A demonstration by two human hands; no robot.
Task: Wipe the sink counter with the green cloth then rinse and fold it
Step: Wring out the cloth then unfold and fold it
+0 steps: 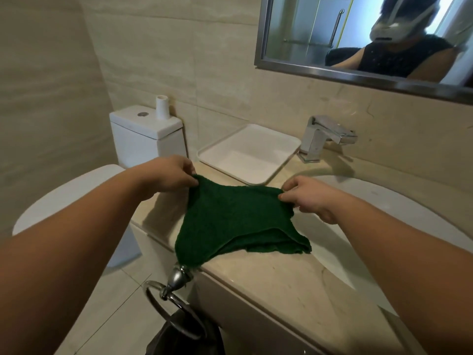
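Only the head view here, so it's all from that. The green cloth (238,221) is stretched between both hands over the left end of the sink counter (281,283). Its lower edge lies on the marble, and one corner droops past the front edge above the towel ring (174,303).

The left hand (171,172) pinches the far left corner between thumb and fingertips, and the right hand (309,198) pinches the opposite corner the same way. Holding two corners like that keeps the top edge taut and square, which looks like setup for a fold. The bottom already looks doubled over.

It's being done on the dry counter beside the basin (384,201), probably for a flat surface to lay it on. The white tray (250,152) and faucet (325,137) sit behind, out of the way.
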